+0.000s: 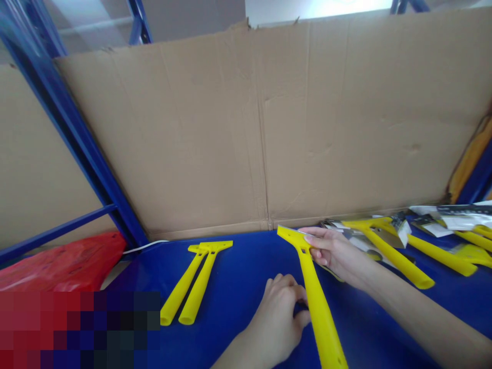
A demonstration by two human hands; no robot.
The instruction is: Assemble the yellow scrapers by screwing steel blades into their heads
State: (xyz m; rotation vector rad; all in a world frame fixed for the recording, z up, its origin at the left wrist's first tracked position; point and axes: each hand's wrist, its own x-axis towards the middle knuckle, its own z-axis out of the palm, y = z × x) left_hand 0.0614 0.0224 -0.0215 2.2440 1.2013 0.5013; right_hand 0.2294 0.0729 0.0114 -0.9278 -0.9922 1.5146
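Note:
A long-handled yellow scraper [317, 302] is tilted in front of me, its wide head up and its handle running down past the bottom edge. My right hand [330, 251] grips it at the right side of the head, thumb on top. Beside the handle, my left hand [279, 318] is closed with curled fingers. Its index finger and thumb tips end at the handle's left edge, partly hidden behind it, so what they hold, if anything, does not show.
Two yellow scrapers [203, 282] lie together at left on the blue tabletop [238, 287]. Several more scrapers [400, 256] with black-and-white packaging [453, 218] are piled at right. A cardboard panel [200, 143] stands behind; a blue post [77, 123] and red bag [65, 261] are at left.

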